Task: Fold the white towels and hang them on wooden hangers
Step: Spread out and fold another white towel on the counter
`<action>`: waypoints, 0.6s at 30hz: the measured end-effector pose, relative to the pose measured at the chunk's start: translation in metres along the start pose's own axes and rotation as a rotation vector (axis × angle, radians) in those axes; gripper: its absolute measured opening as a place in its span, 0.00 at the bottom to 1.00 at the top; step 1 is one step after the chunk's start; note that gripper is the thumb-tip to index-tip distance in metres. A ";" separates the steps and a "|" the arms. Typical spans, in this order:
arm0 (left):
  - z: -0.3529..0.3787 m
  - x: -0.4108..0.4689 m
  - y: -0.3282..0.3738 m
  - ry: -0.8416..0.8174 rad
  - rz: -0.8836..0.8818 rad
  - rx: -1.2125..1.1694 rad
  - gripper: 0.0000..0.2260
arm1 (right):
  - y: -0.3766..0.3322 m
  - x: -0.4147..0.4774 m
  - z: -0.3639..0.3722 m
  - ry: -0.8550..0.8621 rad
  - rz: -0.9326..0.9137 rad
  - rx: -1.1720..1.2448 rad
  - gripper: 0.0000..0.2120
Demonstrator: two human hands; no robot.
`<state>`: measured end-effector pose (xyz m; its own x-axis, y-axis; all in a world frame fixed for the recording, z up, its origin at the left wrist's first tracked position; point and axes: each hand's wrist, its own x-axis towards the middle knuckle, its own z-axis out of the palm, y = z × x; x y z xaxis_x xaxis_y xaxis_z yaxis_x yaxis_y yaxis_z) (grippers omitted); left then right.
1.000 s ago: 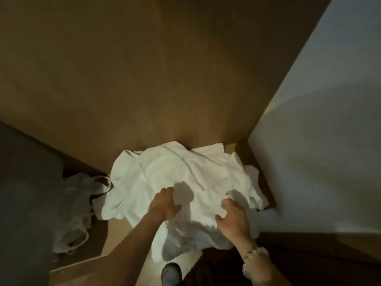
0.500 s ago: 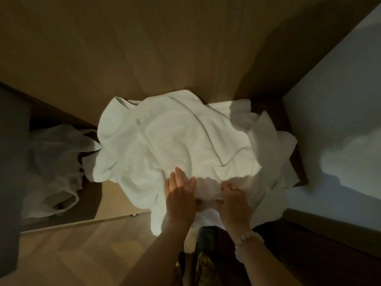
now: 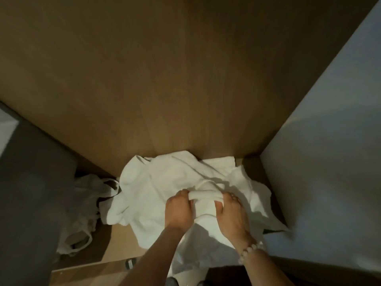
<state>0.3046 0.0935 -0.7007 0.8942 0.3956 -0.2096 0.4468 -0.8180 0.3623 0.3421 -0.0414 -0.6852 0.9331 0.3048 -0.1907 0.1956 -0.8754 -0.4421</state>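
**Q:** How far along is the task?

**A:** It has barely begun, by the look of it. The white towels (image 3: 165, 182) lie in one crumpled heap on a low wooden surface (image 3: 123, 242), up against a tall brown wooden panel (image 3: 185, 79). Nothing in the heap looks folded flat. No hangers are in view, so nothing is hung. Folding and hanging are both left to do.

**Q:** What are the hands doing?

**A:** Both reach down into the near side of the heap. The left hand (image 3: 179, 211) has its fingers curled over one end of a bunched roll of towel cloth. The right hand (image 3: 231, 215) grips the other end, so the roll stretches between them. This looks like gathering up or picking out one towel, though that is a guess.

**Q:** How many of each thing?

**A:**
- Two bare hands.
- One heap of towels. There seems to be more than one towel in it, but the layers overlap too much to count.
- One thin, see-through plastic bag (image 3: 86, 205), slumped just left of the heap in shadow.
- One beaded bracelet (image 3: 249, 251) on the right wrist.
- No hangers.
- A pale wall (image 3: 329, 162) closes off the right side.
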 end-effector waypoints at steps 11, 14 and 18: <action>-0.252 -0.020 0.012 0.551 -0.070 -0.499 0.07 | -0.209 0.011 -0.185 0.220 -0.410 0.148 0.15; -0.320 -0.037 -0.012 0.718 -0.052 -0.484 0.06 | -0.277 0.000 -0.216 0.230 -0.566 0.193 0.14; -0.386 -0.065 -0.058 0.900 -0.107 -0.457 0.06 | -0.359 -0.022 -0.225 0.248 -0.734 0.256 0.13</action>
<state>0.2315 0.2761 -0.3573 0.4535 0.7791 0.4328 0.3251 -0.5967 0.7337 0.3194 0.1817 -0.3257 0.6393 0.6493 0.4120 0.7364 -0.3626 -0.5711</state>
